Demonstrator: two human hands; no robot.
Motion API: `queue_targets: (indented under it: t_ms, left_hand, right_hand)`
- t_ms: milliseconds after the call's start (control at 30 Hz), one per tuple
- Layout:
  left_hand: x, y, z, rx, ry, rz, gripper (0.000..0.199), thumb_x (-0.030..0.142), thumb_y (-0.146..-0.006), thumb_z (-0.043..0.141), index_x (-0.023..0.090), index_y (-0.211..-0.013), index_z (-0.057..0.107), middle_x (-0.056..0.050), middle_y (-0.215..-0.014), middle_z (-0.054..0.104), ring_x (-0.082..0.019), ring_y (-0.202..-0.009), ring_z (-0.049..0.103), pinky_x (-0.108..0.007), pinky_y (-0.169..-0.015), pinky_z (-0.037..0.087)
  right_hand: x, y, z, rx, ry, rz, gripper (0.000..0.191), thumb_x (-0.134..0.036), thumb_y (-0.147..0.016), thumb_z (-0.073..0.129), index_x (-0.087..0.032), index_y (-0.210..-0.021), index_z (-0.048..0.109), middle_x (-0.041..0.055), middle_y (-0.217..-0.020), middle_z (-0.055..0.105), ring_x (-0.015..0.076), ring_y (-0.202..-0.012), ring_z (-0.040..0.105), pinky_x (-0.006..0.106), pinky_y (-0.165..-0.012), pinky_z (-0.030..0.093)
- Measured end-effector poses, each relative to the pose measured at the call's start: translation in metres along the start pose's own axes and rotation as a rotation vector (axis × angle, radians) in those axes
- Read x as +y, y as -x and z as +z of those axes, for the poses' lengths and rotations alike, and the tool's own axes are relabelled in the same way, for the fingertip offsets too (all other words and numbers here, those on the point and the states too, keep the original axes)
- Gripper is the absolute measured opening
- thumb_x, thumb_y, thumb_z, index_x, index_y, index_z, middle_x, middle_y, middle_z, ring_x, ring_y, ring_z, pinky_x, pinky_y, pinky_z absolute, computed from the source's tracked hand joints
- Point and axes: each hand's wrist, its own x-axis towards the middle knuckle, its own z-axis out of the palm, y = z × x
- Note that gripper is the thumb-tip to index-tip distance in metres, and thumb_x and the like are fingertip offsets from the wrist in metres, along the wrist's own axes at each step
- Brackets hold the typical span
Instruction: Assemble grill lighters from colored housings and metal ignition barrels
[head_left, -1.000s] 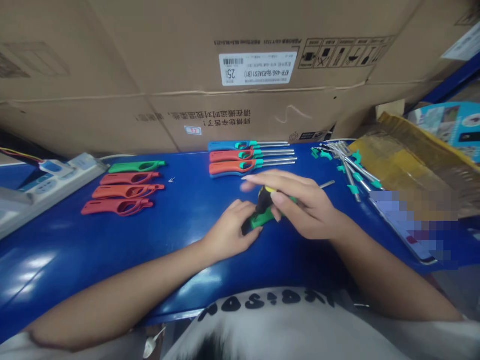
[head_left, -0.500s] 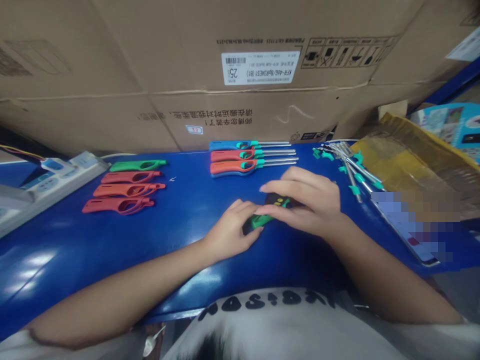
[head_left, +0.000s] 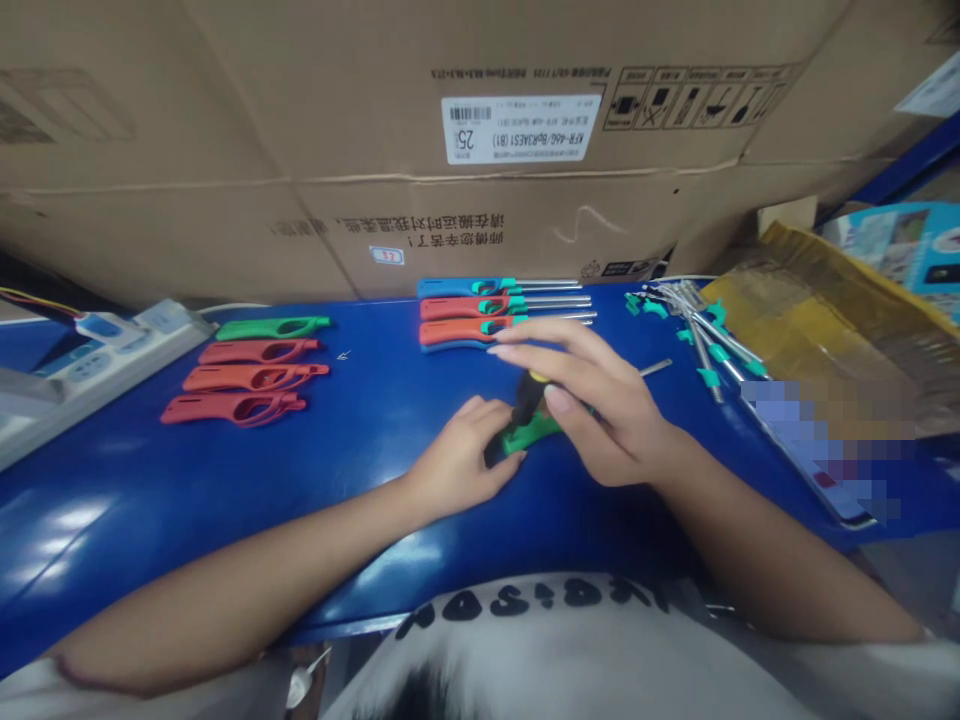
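A green gas lighter (head_left: pixel 536 432) lies on the blue table in front of me, its metal tube poking out to the right beyond my hand. My left hand (head_left: pixel 459 458) is closed round its handle end and steadies it against the table. Between the thumb and fingers of my right hand (head_left: pixel 619 415) is a short black-and-yellow screwdriver (head_left: pixel 527 396), tilted over the lighter's handle. The screwdriver's tip is hidden, so I cannot tell whether it sits in a screw. Part of the lighter's body is covered by my right hand.
Behind my hands lie stacked lighters (head_left: pixel 457 332) with metal tubes. Several red and green lighter shells (head_left: pixel 232 408) are at left beside a white power strip (head_left: pixel 97 365). Metal tubes with teal parts (head_left: pixel 705 345), a phone (head_left: pixel 810 460) and a torn carton (head_left: pixel 825 330) are at right.
My right hand has lifted and turned slightly, so the screwdriver now stands more upright over the lighter. The lighter's metal tube has come into view. My left hand has stayed in place.
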Motion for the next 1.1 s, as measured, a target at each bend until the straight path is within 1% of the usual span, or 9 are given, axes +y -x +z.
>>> queue_targets:
  t_ms: [100, 200, 367, 433, 533, 700, 867, 1033, 1100]
  left_hand:
    - [0.0002, 0.0001, -0.0002, 0.014, 0.007, 0.006, 0.026, 0.021, -0.090, 0.063, 0.019, -0.115, 0.062, -0.009, -0.113, 0.069, -0.027, -0.107, 0.063, -0.043, -0.095, 0.048]
    - [-0.0004, 0.0006, 0.0002, 0.017, 0.014, 0.026, 0.030, 0.020, -0.090, 0.062, 0.019, -0.120, 0.060, -0.009, -0.115, 0.069, -0.026, -0.106, 0.064, -0.043, -0.094, 0.049]
    - [-0.0009, 0.0009, 0.0008, 0.024, 0.027, 0.013, 0.028, 0.020, -0.089, 0.063, 0.019, -0.117, 0.061, -0.009, -0.115, 0.069, -0.028, -0.110, 0.063, -0.044, -0.095, 0.049]
    - [-0.0002, 0.0005, 0.0003, 0.019, 0.029, 0.013, 0.030, 0.019, -0.090, 0.062, 0.020, -0.119, 0.060, -0.009, -0.121, 0.068, -0.028, -0.114, 0.062, -0.045, -0.098, 0.048]
    - [0.0012, -0.0001, -0.0008, 0.001, 0.033, 0.012, 0.030, 0.019, -0.090, 0.062, 0.020, -0.121, 0.059, -0.009, -0.118, 0.069, -0.027, -0.111, 0.062, -0.046, -0.098, 0.048]
    - [0.0021, -0.0005, -0.0015, -0.009, 0.020, -0.010, 0.025, 0.020, -0.090, 0.063, 0.019, -0.115, 0.062, -0.010, -0.112, 0.069, -0.028, -0.106, 0.062, -0.046, -0.094, 0.049]
    - [0.0012, -0.0007, -0.0007, 0.006, 0.010, 0.015, 0.023, 0.022, -0.091, 0.063, 0.019, -0.114, 0.061, -0.007, -0.108, 0.068, -0.025, -0.100, 0.062, -0.042, -0.091, 0.049]
    - [0.0017, -0.0012, -0.0013, -0.008, -0.028, 0.000, 0.018, 0.021, -0.089, 0.063, 0.019, -0.108, 0.062, -0.006, -0.098, 0.069, -0.024, -0.089, 0.060, -0.041, -0.086, 0.049]
    - [0.0018, -0.0012, -0.0012, -0.001, -0.019, 0.004, 0.018, 0.021, -0.089, 0.064, 0.019, -0.107, 0.062, -0.006, -0.099, 0.069, -0.024, -0.091, 0.060, -0.041, -0.086, 0.049]
  right_hand:
    - [-0.0008, -0.0003, 0.0008, -0.008, -0.094, 0.034, 0.030, -0.022, -0.102, 0.049, -0.017, -0.129, 0.063, 0.0084, -0.109, 0.071, 0.0151, -0.095, 0.068, 0.026, -0.080, 0.055]
    - [0.0013, 0.0020, 0.0030, 0.086, 0.102, -0.107, 0.025, -0.038, -0.095, 0.066, -0.017, -0.109, 0.070, 0.0034, -0.086, 0.069, 0.0123, -0.072, 0.064, 0.023, -0.067, 0.052]
    - [0.0012, 0.0033, 0.0075, -0.013, -0.110, -0.047, 0.037, -0.027, -0.106, 0.036, -0.016, -0.134, 0.059, 0.0116, -0.116, 0.069, 0.0174, -0.102, 0.067, 0.030, -0.081, 0.056]
    - [0.0022, 0.0033, 0.0090, 0.037, -0.136, -0.004, 0.030, -0.028, -0.103, 0.048, -0.017, -0.127, 0.063, 0.0070, -0.099, 0.070, 0.0147, -0.088, 0.067, 0.026, -0.074, 0.055]
    - [0.0054, 0.0041, 0.0090, 0.146, 0.088, -0.124, 0.027, -0.037, -0.093, 0.069, -0.018, -0.113, 0.069, 0.0022, -0.080, 0.065, 0.0125, -0.067, 0.061, 0.024, -0.061, 0.050]
    - [0.0040, 0.0013, 0.0056, 0.035, -0.068, -0.013, 0.037, -0.023, -0.105, 0.039, -0.019, -0.136, 0.059, 0.0102, -0.113, 0.071, 0.0171, -0.099, 0.068, 0.030, -0.081, 0.056]
    - [0.0065, 0.0022, 0.0039, 0.139, 0.175, -0.117, 0.023, -0.034, -0.094, 0.067, -0.021, -0.113, 0.071, 0.0014, -0.081, 0.067, 0.0117, -0.069, 0.063, 0.023, -0.065, 0.051]
    - [0.0064, 0.0000, 0.0018, -0.054, -0.049, 0.062, 0.038, -0.027, -0.106, 0.038, -0.019, -0.139, 0.054, 0.0125, -0.124, 0.067, 0.0177, -0.102, 0.066, 0.031, -0.080, 0.056]
    - [0.0064, -0.0006, 0.0023, -0.024, -0.119, 0.080, 0.032, -0.028, -0.103, 0.048, -0.020, -0.132, 0.060, 0.0091, -0.114, 0.070, 0.0154, -0.092, 0.067, 0.028, -0.076, 0.056]
